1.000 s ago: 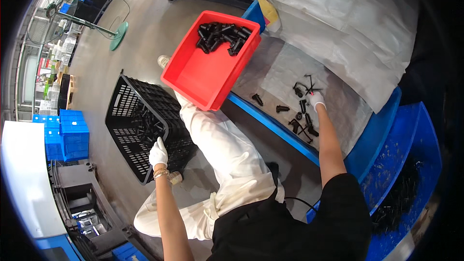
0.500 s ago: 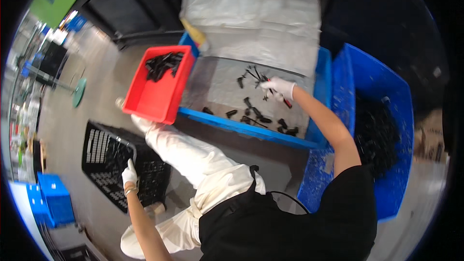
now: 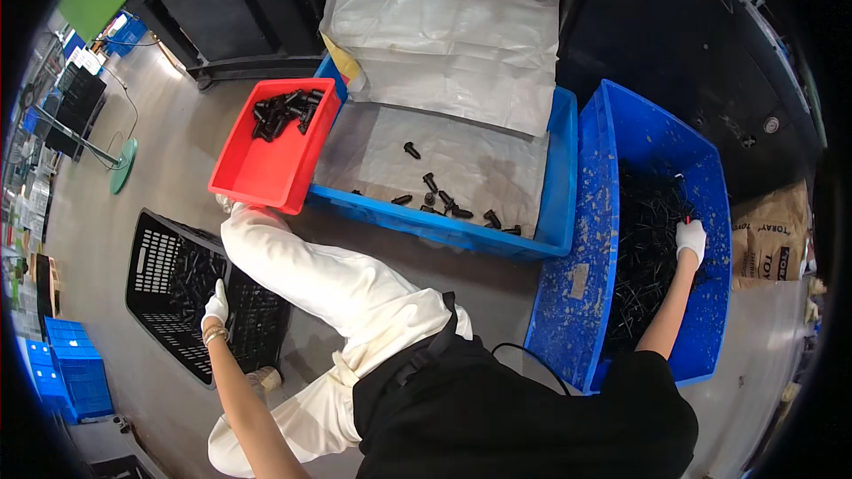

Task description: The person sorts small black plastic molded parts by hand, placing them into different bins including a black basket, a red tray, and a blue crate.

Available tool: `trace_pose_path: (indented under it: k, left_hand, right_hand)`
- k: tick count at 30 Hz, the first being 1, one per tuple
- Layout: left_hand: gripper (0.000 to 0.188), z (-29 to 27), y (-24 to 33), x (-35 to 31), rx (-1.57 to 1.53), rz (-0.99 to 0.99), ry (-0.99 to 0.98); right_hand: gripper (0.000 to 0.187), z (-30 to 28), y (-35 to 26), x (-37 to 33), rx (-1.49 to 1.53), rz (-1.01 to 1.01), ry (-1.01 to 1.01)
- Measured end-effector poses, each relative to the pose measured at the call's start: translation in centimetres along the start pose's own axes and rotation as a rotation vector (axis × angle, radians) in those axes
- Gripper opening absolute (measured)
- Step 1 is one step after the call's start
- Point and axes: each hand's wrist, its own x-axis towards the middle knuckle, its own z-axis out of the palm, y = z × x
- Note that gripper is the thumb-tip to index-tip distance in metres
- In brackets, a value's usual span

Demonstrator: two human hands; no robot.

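Observation:
My right hand (image 3: 690, 240), in a white glove, is down inside the deep blue bin (image 3: 593, 239) on the right. Its fingers are closed on a small tool with red handles, of which only a red bit shows. Thin black branching plastic scraps (image 3: 652, 248) fill the bin beneath it. My left hand (image 3: 216, 304), also gloved, reaches into the black crate (image 3: 164, 337), its fingers stretched out by the small black parts (image 3: 195, 279) there. Several black plastic fittings (image 3: 446, 201) lie scattered in the lined blue tray (image 3: 426, 232) in front of me.
A red bin (image 3: 271, 173) with black fittings at its far end rests at the tray's left corner. Behind the tray hangs a grey sheet (image 3: 444, 35). Dark machine panels stand beyond. A brown paper sack (image 3: 770, 235) is right of the blue bin. Blue crates (image 3: 80, 364) stand far left.
My right hand has moved right, from over the tray into the deep blue bin. Thin branching scraps that were at the hand are gone from the tray. My left hand stays at the black crate.

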Motion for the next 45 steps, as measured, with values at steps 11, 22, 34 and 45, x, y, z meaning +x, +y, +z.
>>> trace_pose_path:
  k: [11, 22, 34, 45]
  left_hand:
    - [0.069, 1.8, 0.4, -1.9, -0.121, 0.197, 0.252]
    - [0.047, 2.5, 2.1, -4.2, -0.022, 0.068, 0.499]
    - [0.052, 2.3, 2.4, -4.2, -0.025, 0.000, 0.433]
    - [0.066, 2.2, 2.0, -5.4, -0.042, -0.009, 0.407]
  right_hand:
    - [0.027, 8.5, -29.2, 0.3, 0.319, -0.844, -0.596]
    - [0.032, 37.5, -35.6, -18.0, -0.064, -1.054, -1.016]
    - [0.025, 29.0, -37.2, -19.4, -0.273, -1.245, -0.596]
    - [0.029, 22.4, -35.2, -16.0, -0.209, -1.123, -0.600]
